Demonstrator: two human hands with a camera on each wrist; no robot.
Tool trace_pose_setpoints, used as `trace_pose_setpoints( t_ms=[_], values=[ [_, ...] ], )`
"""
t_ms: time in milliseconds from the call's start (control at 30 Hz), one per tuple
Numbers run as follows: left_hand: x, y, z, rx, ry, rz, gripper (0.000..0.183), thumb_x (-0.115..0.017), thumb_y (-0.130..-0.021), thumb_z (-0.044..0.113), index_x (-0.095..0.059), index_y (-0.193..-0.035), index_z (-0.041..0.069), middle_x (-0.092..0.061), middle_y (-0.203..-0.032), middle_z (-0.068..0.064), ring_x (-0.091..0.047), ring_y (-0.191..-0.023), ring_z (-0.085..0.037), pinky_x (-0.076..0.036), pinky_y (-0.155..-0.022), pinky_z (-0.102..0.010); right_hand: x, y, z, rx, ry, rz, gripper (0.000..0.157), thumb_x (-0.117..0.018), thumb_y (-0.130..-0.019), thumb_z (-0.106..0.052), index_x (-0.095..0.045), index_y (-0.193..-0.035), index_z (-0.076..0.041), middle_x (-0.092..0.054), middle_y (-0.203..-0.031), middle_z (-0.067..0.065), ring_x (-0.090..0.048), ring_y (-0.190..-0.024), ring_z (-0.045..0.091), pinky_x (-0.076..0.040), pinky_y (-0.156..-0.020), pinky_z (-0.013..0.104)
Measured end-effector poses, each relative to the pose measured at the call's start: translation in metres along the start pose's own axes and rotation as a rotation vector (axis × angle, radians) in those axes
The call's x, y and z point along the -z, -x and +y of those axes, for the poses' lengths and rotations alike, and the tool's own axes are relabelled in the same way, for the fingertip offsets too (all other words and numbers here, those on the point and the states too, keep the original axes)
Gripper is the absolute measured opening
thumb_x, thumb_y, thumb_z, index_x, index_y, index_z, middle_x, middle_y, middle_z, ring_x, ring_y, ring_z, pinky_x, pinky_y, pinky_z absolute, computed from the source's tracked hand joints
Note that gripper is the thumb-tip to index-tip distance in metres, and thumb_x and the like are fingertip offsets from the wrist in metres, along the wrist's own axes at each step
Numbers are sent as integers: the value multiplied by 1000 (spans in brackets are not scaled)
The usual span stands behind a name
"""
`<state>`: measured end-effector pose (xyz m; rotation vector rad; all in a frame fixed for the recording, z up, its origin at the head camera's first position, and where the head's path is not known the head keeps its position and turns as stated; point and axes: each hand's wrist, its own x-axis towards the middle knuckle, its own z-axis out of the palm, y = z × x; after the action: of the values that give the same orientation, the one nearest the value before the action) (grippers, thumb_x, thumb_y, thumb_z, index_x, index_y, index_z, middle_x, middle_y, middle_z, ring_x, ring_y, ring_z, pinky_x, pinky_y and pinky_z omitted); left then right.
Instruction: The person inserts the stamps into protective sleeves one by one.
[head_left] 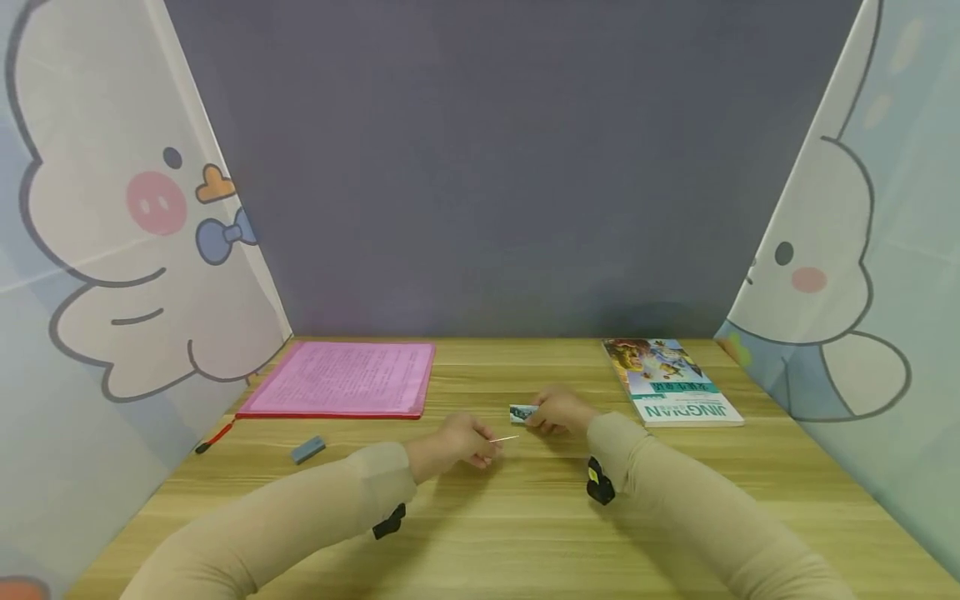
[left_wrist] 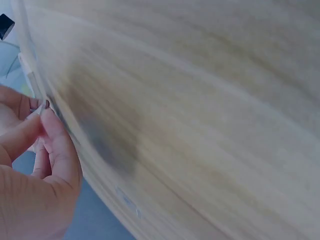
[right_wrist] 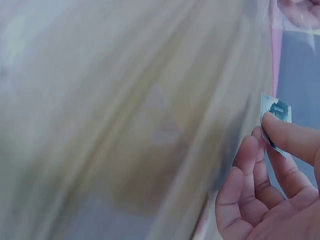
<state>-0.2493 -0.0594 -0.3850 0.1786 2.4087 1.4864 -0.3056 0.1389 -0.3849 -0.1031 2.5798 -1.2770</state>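
My right hand [head_left: 561, 410] pinches a small green-and-white stamp [right_wrist: 280, 109] with a jagged edge, thumb on its face, just above the middle of the table. To the left, my left hand [head_left: 465, 440] pinches a thin piece of clear plastic [head_left: 506, 438] between thumb and fingertips. Edge-on, it shows as a pale line pointing toward the stamp in the head view. The two hands are close together but apart. In the left wrist view, fingers hide most of the plastic piece, so its full shape cannot be seen.
A pink zip folder [head_left: 345, 377] with printed sheets lies at the back left, its red zip pull [head_left: 217, 437] hanging off one corner. A blue-grey eraser [head_left: 308, 450] lies in front of it. At the back right lies a picture-covered book [head_left: 673, 385] on the wooden table [head_left: 517, 542].
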Motion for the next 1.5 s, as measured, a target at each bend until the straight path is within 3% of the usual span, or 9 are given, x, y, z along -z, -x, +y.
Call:
trace_pose_setpoints(
  t_ms=[200,333,433,533,700,833,1100,1300,1500],
  values=[
    [9,-2,4,-43,80,-15,10,-69,-82,-6,-66,-91,-9,-70,-85,-12,-58,-64,-12,-56,-59,-24,18,3,-1,6,-24,-25,25,-69,-89,-10,-54,-69,-8,-65,-73,8,-50,-56,12,-40,-49,23],
    [15,-3,11,-64,84,-3,12,-68,-86,-1,-67,-97,-7,-70,-96,-13,-57,-68,-12,-57,-65,-28,28,7,-9,25,-30,-10,16,-67,-91,-16,-61,-83,-5,-67,-92,13,-61,-76,20,-55,-68,33],
    [19,-6,17,-62,77,37,12,-68,-89,5,-69,-97,-4,-70,-103,-12,-60,-73,-14,-59,-71,-30,33,11,-15,48,-66,11,19,-67,-92,-18,-57,-80,-7,-66,-105,19,-65,-92,32,-57,-83,46],
    [24,-6,26,-68,91,88,13,-69,-89,10,-69,-93,-2,-68,-100,-10,-61,-75,-15,-60,-71,-28,38,13,-21,78,-109,21,23,-66,-93,-20,-55,-76,-7,-65,-111,22,-65,-94,31,-55,-89,48],
    [32,-6,40,-136,105,183,17,-71,-89,12,-68,-88,-5,-67,-87,-10,-59,-65,-13,-60,-65,-28,46,20,-34,132,-161,34,20,-64,-94,-25,-61,-87,-7,-67,-104,16,-63,-89,24,-55,-81,38],
    [38,-6,47,-154,90,227,19,-71,-89,14,-69,-87,-5,-70,-88,-11,-62,-63,-14,-61,-66,-30,51,26,-43,148,-200,48,22,-65,-94,-27,-61,-87,-7,-68,-100,10,-62,-84,19,-55,-75,31],
    [48,-6,58,-143,121,272,19,-73,-87,14,-72,-93,-4,-72,-95,-16,-68,-69,-19,-61,-76,-39,51,36,-53,176,-264,70,26,-65,-94,-30,-67,-95,-4,-67,-93,2,-63,-88,22,-56,-78,34],
    [50,-4,63,-145,129,295,21,-74,-87,13,-71,-87,-7,-71,-96,-17,-71,-76,-28,-62,-73,-35,47,41,-56,169,-317,72,24,-66,-94,-30,-67,-94,-6,-68,-91,0,-62,-85,17,-55,-76,31],
    [51,-2,66,-142,131,297,20,-73,-87,14,-72,-92,-5,-72,-90,-15,-71,-82,-33,-61,-73,-34,45,44,-58,181,-351,68,26,-65,-94,-30,-65,-94,-4,-67,-90,0,-61,-86,18,-54,-79,34]
  ],
)
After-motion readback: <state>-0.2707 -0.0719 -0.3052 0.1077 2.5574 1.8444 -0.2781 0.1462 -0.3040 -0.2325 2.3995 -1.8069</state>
